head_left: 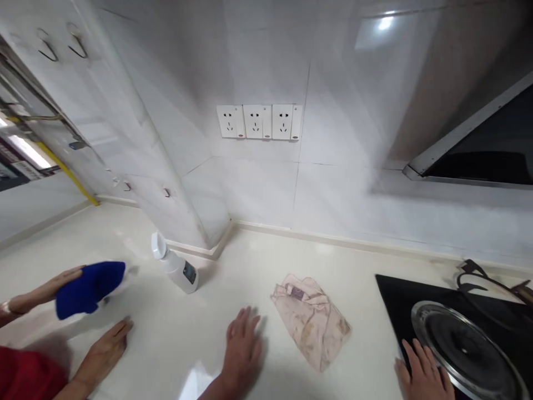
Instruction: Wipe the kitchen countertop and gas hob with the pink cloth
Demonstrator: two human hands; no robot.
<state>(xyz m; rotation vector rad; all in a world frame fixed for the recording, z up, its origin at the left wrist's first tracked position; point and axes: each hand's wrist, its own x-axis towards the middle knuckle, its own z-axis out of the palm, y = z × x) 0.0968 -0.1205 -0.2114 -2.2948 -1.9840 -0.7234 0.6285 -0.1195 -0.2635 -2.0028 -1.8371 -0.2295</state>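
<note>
My left hand is over the pale countertop, holding nothing, its fingers stretched forward. Just to its right lies a folded pink cloth with brownish stains, apart from the hand. At the lower right my right hand rests on the left edge of a black stove top, fingers spread and nothing in them. Close to those fingers is the round metal burner ring.
A co-worker's hand at left holds a blue cloth; that person's other hand is nearby. A white spray bottle stands before the wall corner. Sockets line the wall. A range hood juts out at right.
</note>
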